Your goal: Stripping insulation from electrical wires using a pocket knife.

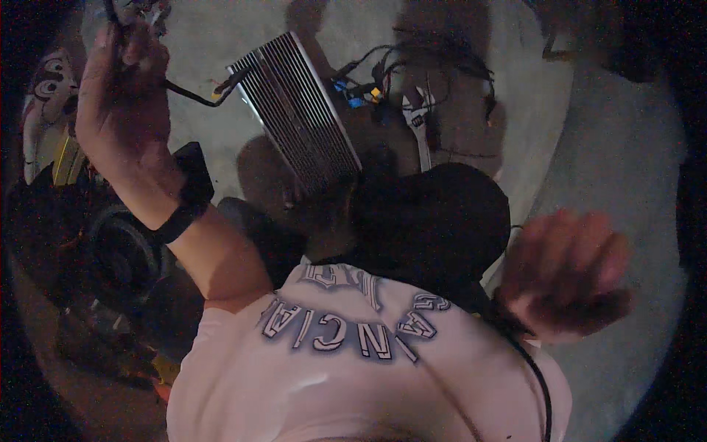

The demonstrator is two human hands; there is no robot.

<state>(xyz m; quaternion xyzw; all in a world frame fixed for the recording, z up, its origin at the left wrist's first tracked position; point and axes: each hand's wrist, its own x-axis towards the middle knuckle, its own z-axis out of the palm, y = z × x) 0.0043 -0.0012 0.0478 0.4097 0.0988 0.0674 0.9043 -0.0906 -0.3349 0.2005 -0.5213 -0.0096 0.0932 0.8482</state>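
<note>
Grip of the left hand (pixel 127 85) is closed around a dark cable (pixel 197 97) at the upper left, though the fingertips are dim and cut close by the upper edge, so the exact hold is hard to make out. From that hand the cable is led to the near-left corner of a finned metal box (pixel 294 110), which is laid at a slant on the grey floor (pixel 534 96), ahead of the body. At the right hand (pixel 567 272), raised well apart from the box, the fingers are blurred, and whether anything is grasped cannot be told. To the right of the box, dark wires (pixel 383 62) are heaped, with blue connectors (pixel 350 96) and a yellow connector (pixel 376 93) seen among them. Just beside these, an adjustable wrench (pixel 418 125) is placed with its head pointed away from the body. On the left wrist a dark band (pixel 180 221) is worn, and a pale shirt (pixel 317 387) with printed lettering is seen below.
</note>
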